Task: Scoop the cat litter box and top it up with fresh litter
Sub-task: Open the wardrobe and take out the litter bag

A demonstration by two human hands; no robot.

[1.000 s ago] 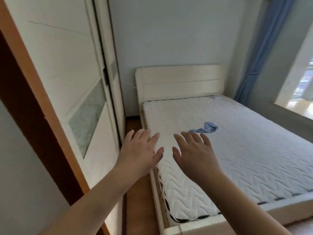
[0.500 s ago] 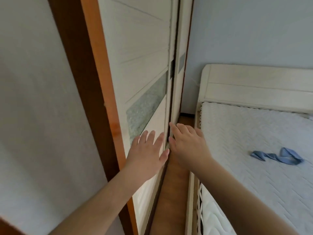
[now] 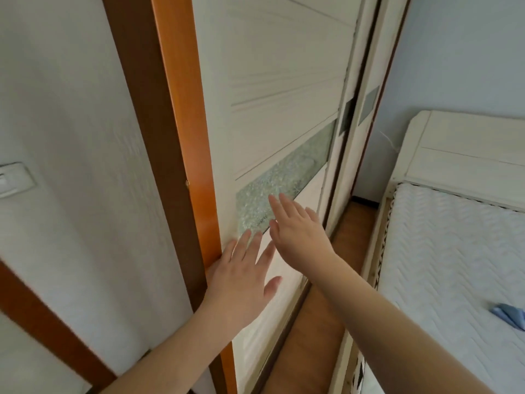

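Your left hand [image 3: 241, 275] is flat with fingers spread against the white sliding door [image 3: 278, 115], beside its orange frame [image 3: 184, 109]; your right hand [image 3: 298, 231] reaches, fingers straight, over the frosted glass panel [image 3: 284, 189]; neither holds anything. No litter box is in view; the bed [image 3: 454, 251] lies to your right.

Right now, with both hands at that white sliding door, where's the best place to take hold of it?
No handle shows on the sliding door. Probably best to hook fingertips round its vertical edge on the bed side, or press flat palms on the panel below the frosted glass, where the left hand and right hand are open.
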